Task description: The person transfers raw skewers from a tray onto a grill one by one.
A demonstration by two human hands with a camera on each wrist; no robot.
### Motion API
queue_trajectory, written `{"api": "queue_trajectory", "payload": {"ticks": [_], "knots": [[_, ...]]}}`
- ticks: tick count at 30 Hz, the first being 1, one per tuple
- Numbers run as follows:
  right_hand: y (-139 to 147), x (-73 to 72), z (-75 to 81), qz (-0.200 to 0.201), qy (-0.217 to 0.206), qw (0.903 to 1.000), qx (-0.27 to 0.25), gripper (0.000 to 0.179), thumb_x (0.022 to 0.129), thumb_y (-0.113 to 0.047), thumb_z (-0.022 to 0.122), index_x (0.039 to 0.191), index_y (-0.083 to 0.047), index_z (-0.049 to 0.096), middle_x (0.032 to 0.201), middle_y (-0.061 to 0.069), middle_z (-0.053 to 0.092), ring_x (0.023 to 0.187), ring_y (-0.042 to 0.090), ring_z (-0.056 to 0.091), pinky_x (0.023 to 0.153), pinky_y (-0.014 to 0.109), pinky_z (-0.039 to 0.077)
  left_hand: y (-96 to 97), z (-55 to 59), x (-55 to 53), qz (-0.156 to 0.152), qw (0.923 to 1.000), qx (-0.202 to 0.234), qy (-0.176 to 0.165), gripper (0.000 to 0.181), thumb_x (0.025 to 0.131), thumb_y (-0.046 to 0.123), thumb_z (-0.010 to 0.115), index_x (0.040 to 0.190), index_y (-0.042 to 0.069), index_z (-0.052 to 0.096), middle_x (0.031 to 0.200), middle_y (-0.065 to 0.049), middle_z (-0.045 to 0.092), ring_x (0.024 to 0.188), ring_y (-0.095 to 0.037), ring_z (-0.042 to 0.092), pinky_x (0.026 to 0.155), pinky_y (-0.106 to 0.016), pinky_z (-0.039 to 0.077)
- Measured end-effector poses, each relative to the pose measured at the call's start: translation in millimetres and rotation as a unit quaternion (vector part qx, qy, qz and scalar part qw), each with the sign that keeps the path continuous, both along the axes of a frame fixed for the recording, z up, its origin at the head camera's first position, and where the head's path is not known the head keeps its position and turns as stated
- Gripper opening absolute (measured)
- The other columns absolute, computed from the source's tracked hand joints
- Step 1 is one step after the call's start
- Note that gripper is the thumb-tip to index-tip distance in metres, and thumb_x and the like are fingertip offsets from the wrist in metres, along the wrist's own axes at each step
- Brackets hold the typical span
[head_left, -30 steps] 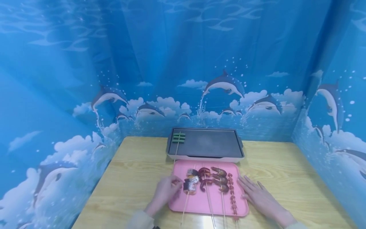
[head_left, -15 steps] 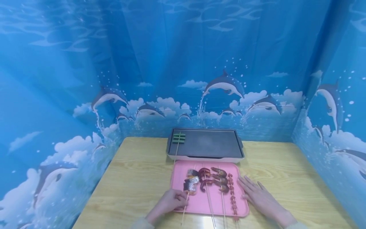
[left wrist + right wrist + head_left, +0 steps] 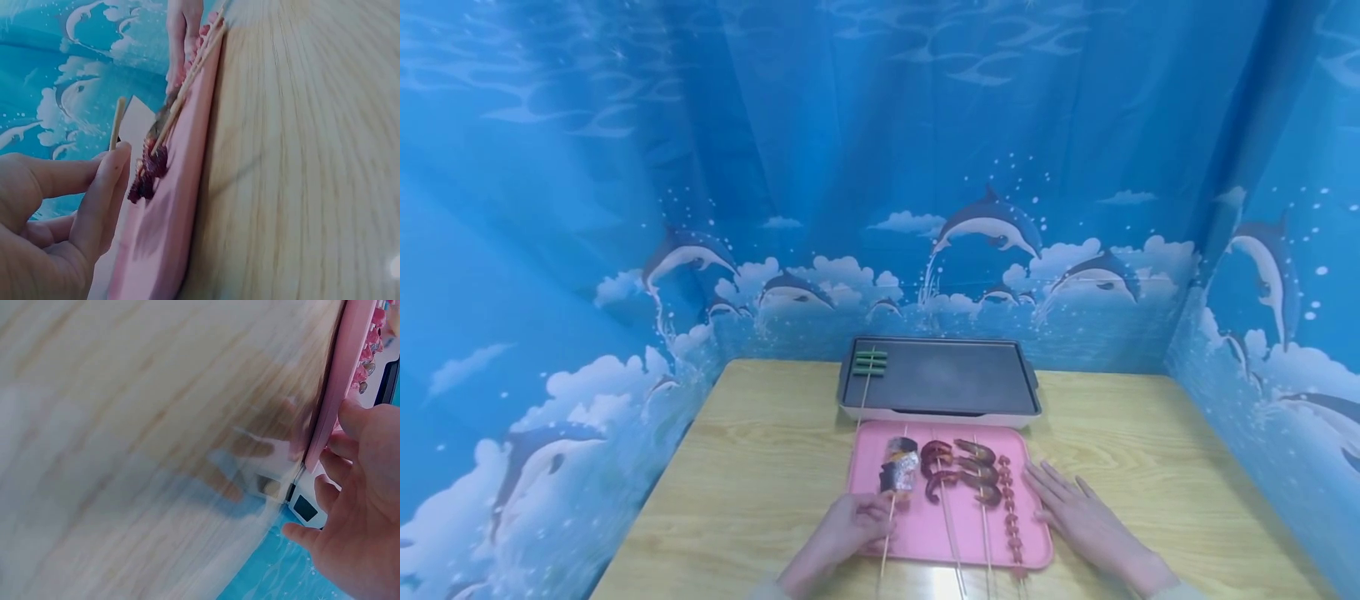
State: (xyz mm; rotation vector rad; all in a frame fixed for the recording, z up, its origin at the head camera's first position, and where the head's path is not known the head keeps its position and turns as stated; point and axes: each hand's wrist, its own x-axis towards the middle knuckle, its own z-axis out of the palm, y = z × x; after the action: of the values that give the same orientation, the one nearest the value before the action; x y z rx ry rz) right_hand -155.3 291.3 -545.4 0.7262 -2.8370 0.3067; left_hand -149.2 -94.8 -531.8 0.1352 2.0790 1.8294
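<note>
The left hand (image 3: 853, 525) pinches a wooden skewer of silvery-black fish (image 3: 898, 467) at left of the pink rectangular tray (image 3: 921, 535); the right hand (image 3: 1078, 512), outspread, touches its right rim. A firm pinch should prevent twisting.

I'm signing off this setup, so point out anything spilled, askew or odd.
Nothing looks spilled or damaged. Slightly askew: the green skewer lies slanted at the left end of the griddle, its bare stick jutting past the front edge. The silvery skewer slants too, but the left hand pinches it.
</note>
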Motion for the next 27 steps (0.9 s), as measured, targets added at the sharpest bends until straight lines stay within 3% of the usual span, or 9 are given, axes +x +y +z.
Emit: {"api": "queue_trajectory", "payload": {"ticks": [4, 10, 12, 14, 16, 21, 27], "knots": [[0.0, -0.8, 1.7, -0.005, -0.011, 0.9999, 0.004, 0.055, 0.1, -0.033, 0.062, 0.147, -0.007, 0.052, 0.155, 0.012, 0.045, 0.14, 0.038, 0.041, 0.107, 0.069, 0.038, 1.3, 9.1, 4.1, 0.004, 0.9999, 0.007, 0.013, 0.03, 0.086, -0.003, 0.073, 0.114, -0.01, 0.065, 0.096, -0.012, 0.07, 0.083, -0.023, 0.071, 0.074, -0.037, 0.064], [-1.1, -0.2, 2.2, -0.005, -0.007, 0.9999, 0.006, 0.055, 0.099, -0.032, 0.063, 0.146, -0.006, 0.053, 0.155, 0.013, 0.046, 0.139, 0.04, 0.043, 0.107, 0.069, 0.038, 1.9, 25.1, 4.9, 0.001, 0.9988, -0.003, 0.048, 0.03, 0.085, -0.003, 0.072, 0.114, -0.01, 0.065, 0.098, -0.013, 0.07, 0.085, -0.021, 0.069, 0.071, -0.031, 0.063], [-1.1, 0.3, 1.0, -0.002, 0.003, 1.0, 0.003, 0.055, 0.098, -0.032, 0.064, 0.146, -0.005, 0.053, 0.154, 0.014, 0.046, 0.148, 0.028, 0.031, 0.106, 0.069, 0.039, 1.4, 30.4, 2.2, -0.003, 0.9974, -0.013, 0.071, 0.031, 0.085, -0.003, 0.073, 0.114, -0.009, 0.066, 0.099, -0.012, 0.07, 0.085, -0.02, 0.069, 0.071, -0.028, 0.062], [-0.2, 0.5, -0.8, 0.002, 0.015, 0.9999, 0.002, 0.055, 0.098, -0.032, 0.064, 0.145, -0.005, 0.054, 0.153, 0.014, 0.047, 0.15, 0.018, 0.021, 0.105, 0.069, 0.04, 1.7, 34.8, -3.3, -0.005, 0.9953, -0.029, 0.092, 0.031, 0.086, -0.001, 0.073, 0.115, -0.009, 0.066, 0.099, -0.011, 0.07, 0.085, -0.019, 0.068, 0.07, -0.025, 0.061], [0.6, 0.2, -2.6, 0.007, 0.027, 0.9996, 0.002, 0.055, 0.097, -0.032, 0.065, 0.144, -0.005, 0.055, 0.152, 0.014, 0.048, 0.149, 0.016, 0.021, 0.104, 0.069, 0.041, 2.8, 40.8, -9.4, -0.005, 0.9942, -0.036, 0.101, 0.032, 0.087, 0.0, 0.073, 0.116, -0.01, 0.065, 0.099, -0.011, 0.07, 0.085, -0.02, 0.069, 0.071, -0.025, 0.062], [1.0, -1.0, -5.0, 0.011, 0.032, 0.9994, 0.013, 0.055, 0.097, -0.033, 0.065, 0.144, -0.005, 0.056, 0.151, 0.015, 0.049, 0.135, 0.039, 0.047, 0.103, 0.068, 0.043, 6.8, 54.7, -29.2, 0.007, 0.9939, -0.035, 0.104, 0.027, 0.089, 0.001, 0.072, 0.114, -0.009, 0.064, 0.098, -0.012, 0.069, 0.083, -0.021, 0.07, 0.071, -0.029, 0.063], [0.5, -0.3, -4.9, -0.002, 0.013, 0.9999, 0.008, 0.056, 0.098, -0.036, 0.064, 0.145, -0.007, 0.054, 0.154, 0.013, 0.047, 0.136, 0.041, 0.047, 0.105, 0.068, 0.04, 14.6, 67.2, -60.5, 0.031, 0.9915, -0.03, 0.123, 0.028, 0.09, 0.0, 0.071, 0.114, -0.013, 0.063, 0.099, -0.019, 0.071, 0.086, -0.028, 0.072, 0.074, -0.033, 0.064]]}}
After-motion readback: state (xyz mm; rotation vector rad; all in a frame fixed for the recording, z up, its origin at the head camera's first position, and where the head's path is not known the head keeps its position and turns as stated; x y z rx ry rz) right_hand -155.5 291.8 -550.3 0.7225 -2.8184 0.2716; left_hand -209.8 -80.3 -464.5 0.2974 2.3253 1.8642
